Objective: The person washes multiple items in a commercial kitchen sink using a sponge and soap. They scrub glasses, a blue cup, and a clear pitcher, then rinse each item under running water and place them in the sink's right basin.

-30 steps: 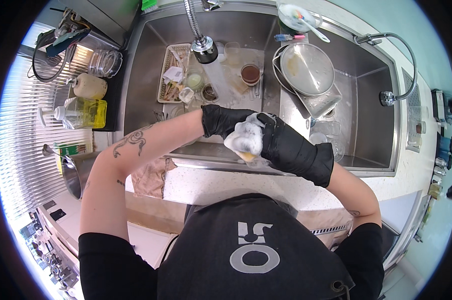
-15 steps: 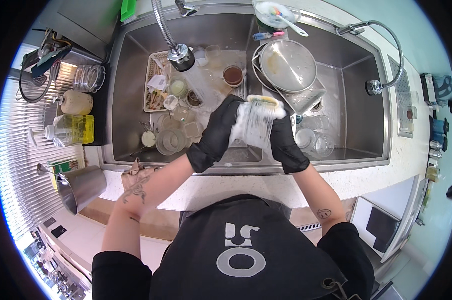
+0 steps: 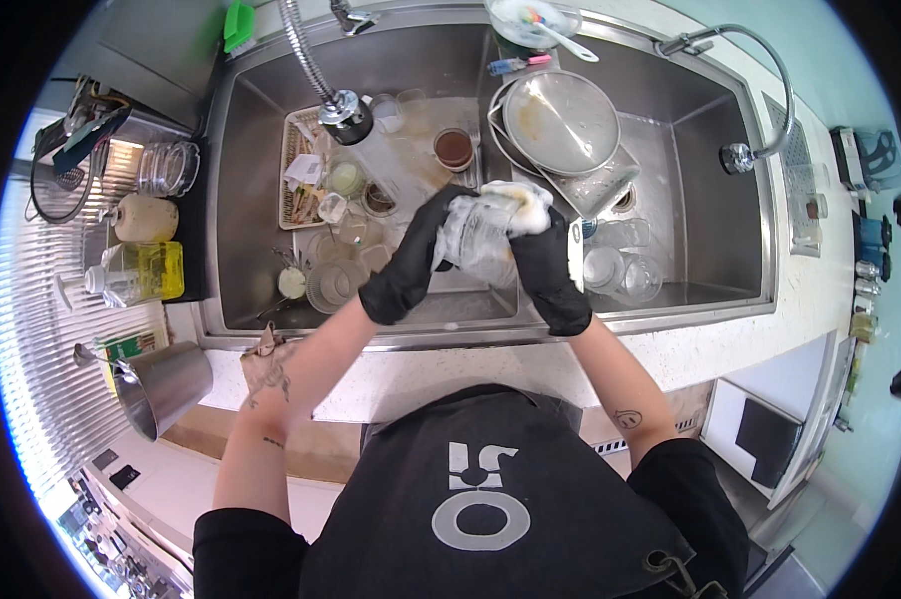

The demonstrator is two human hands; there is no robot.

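Over the sink divider, my black-gloved left hand is wrapped round a clear ribbed glass covered in white suds. My right hand, gloved too, closes on a foamy sponge pressed against the glass's far rim. Foam hides much of the sponge and some fingertips. Left of the hands, water runs from the spray faucet into the left basin. A glass of brown liquid stands just beyond my left hand.
A beige basket and several cups and containers crowd the left basin. Round pans lean over the divider; rinsed-looking glasses sit in the right basin. A soapy bowl with a white-handled brush stands behind. Soap bottles line the left.
The sponge has moved from lying across the glass's rim to its right side, with my right hand drawn closer. The glass is tilted more, and the whole view has shifted slightly.
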